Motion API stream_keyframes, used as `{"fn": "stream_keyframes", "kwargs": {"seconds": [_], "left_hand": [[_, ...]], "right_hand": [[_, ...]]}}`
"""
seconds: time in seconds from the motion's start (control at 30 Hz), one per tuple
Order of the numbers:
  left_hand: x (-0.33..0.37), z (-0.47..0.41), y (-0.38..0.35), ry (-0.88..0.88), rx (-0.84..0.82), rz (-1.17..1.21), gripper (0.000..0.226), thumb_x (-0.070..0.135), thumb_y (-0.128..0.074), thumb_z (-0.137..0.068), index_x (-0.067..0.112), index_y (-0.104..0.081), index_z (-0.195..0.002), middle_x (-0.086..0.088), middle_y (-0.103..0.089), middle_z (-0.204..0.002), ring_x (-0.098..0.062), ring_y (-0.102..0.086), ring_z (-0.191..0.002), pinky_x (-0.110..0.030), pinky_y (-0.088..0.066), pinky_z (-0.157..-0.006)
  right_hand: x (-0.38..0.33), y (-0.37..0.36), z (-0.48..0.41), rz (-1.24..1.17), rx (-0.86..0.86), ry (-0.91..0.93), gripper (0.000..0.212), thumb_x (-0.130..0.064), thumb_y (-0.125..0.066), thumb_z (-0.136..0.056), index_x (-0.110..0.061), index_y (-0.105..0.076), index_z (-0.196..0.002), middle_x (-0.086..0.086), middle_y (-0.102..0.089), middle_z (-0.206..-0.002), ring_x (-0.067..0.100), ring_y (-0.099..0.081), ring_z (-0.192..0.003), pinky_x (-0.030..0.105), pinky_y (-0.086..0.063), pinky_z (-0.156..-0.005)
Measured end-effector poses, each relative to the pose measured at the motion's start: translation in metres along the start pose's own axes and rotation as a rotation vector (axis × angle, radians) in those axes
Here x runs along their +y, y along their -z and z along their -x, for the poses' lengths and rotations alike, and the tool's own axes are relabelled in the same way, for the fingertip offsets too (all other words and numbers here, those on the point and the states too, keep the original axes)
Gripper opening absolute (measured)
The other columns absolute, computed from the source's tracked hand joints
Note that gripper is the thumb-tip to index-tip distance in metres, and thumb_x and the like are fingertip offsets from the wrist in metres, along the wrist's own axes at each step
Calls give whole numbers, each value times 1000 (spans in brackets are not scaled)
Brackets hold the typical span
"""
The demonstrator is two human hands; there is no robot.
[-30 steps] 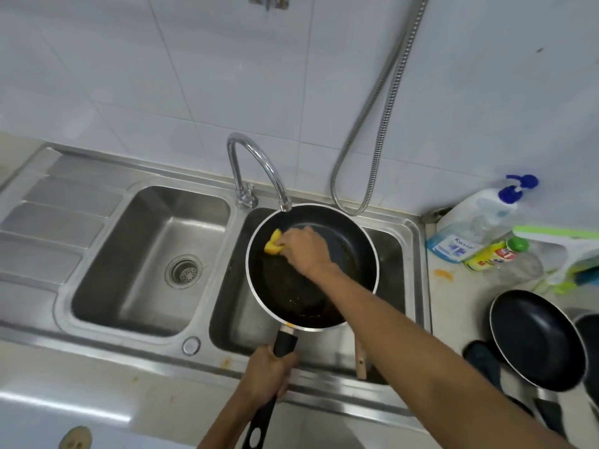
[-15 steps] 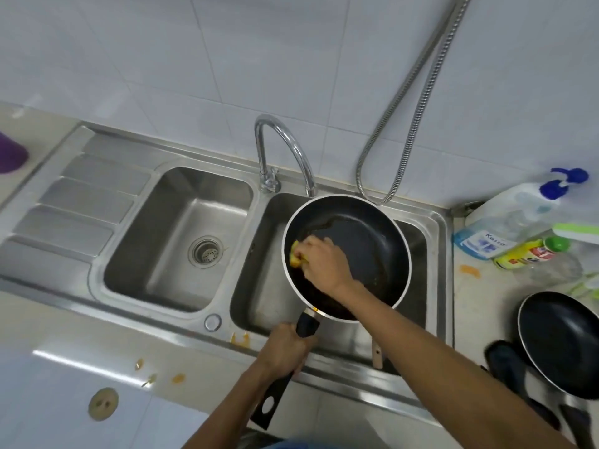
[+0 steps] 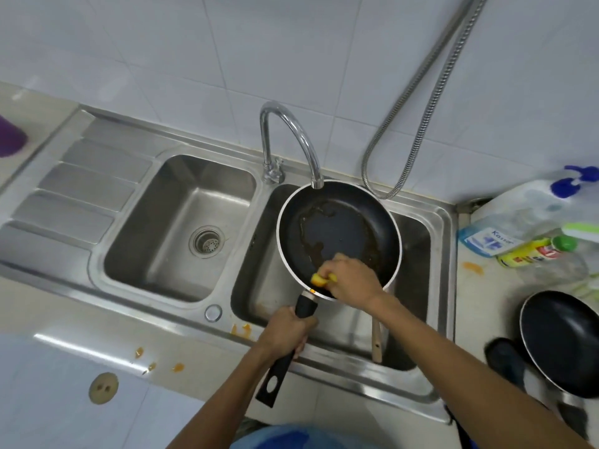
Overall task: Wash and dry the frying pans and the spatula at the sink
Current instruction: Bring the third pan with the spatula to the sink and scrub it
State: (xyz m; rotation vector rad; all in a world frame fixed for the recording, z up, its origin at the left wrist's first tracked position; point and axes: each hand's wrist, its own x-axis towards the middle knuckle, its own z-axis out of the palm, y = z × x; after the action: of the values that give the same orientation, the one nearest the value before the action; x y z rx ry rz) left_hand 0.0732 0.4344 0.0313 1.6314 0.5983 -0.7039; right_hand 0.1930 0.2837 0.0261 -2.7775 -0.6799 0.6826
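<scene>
A black frying pan [image 3: 337, 228] with a pale rim and brown greasy residue hangs over the right basin of the steel sink [image 3: 437, 222]. My left hand [image 3: 287, 330] grips its black handle. My right hand [image 3: 351, 277] presses a yellow sponge [image 3: 319, 280] onto the pan's near inner edge, close to the handle. A wooden spatula handle [image 3: 376, 343] sticks up from the right basin, its blade hidden under my arm. A second black pan [image 3: 560, 341] lies on the counter at the right.
The curved tap [image 3: 291, 137] ends just above the pan's far rim, and a metal hose [image 3: 418, 131] hangs on the wall. Soap bottles [image 3: 518, 228] stand at the right. The left basin [image 3: 181, 228] holds only its drain. Orange scraps [image 3: 241, 330] dot the front counter.
My right hand has slid the sponge from the pan's left inner side down to the near edge by the handle. The view has shifted, so the sink sits further right.
</scene>
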Motion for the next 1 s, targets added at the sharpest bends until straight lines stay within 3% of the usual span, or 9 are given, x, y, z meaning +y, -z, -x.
{"fn": "stream_keyframes", "kwargs": {"seconds": [0.13,0.27,0.43,0.57,0.67,0.73,0.83,0.9,1.0], "left_hand": [[-3,3,-7,-28,-39,-44,32,18,-63,-87,11,-54,-57,-9,-52,-45,-19,-46,-35,-25,-42,-44],[-3,3,-1,-38,-40,-47,27,19,-63,-88,9,-55,-64,-8,-53,-47,-18,-46,-36,-25,-42,-45],[-3,-3,8,-47,-20,-51,29,14,-60,-84,9,-50,-57,-13,-50,-43,-21,-43,-33,-26,-38,-43],[-3,-7,5,-49,-7,-102,25,18,-62,-82,8,-55,-61,-17,-54,-48,-24,-47,-35,-25,-39,-44],[-8,-1,1,-52,-15,-174,27,19,-63,-84,10,-57,-59,-12,-58,-48,-21,-51,-38,-24,-42,-46],[-14,6,-1,-63,-40,-186,25,17,-64,-84,12,-57,-60,-5,-57,-47,-17,-52,-39,-25,-44,-47],[-15,14,1,-82,-29,-222,25,18,-65,-85,18,-56,-62,2,-57,-50,-12,-54,-43,-25,-44,-48],[-10,12,5,-114,10,-281,26,19,-65,-84,20,-56,-60,3,-57,-54,-8,-53,-45,-24,-44,-49],[-1,2,15,-139,55,-325,31,20,-66,-83,20,-52,-55,4,-55,-52,-7,-49,-42,-22,-40,-47]], "right_hand": [[-28,18,-60,-19,179,79,23,-24,-60,-91,-32,-61,-112,2,-54,-117,35,-56,-105,41,-48,-77],[23,50,-106,50,248,-136,28,-30,-59,-94,-30,-60,-122,8,-54,-125,38,-54,-112,48,-49,-89],[84,28,-47,184,277,-295,37,-23,-60,-91,-18,-56,-128,12,-56,-124,42,-58,-107,48,-52,-90],[33,-22,18,-86,191,-197,26,-26,-64,-84,-31,-63,-110,2,-59,-112,37,-64,-97,42,-54,-85],[-17,-26,-6,-266,182,-44,25,-23,-64,-82,-32,-65,-105,-1,-60,-107,36,-64,-94,39,-52,-82],[-33,-3,-47,-422,227,-135,21,-26,-67,-83,-28,-65,-104,5,-61,-107,36,-62,-98,40,-50,-83],[-21,40,-95,-736,362,-430,18,-30,-66,-87,-21,-58,-100,10,-65,-108,34,-61,-102,39,-46,-83],[-18,51,-102,-791,356,-456,18,-31,-65,-89,-20,-55,-101,10,-65,-109,32,-61,-104,39,-45,-85],[-41,37,-80,-689,242,-249,13,-33,-63,-89,-29,-52,-93,8,-64,-107,28,-59,-98,40,-46,-85]]}}
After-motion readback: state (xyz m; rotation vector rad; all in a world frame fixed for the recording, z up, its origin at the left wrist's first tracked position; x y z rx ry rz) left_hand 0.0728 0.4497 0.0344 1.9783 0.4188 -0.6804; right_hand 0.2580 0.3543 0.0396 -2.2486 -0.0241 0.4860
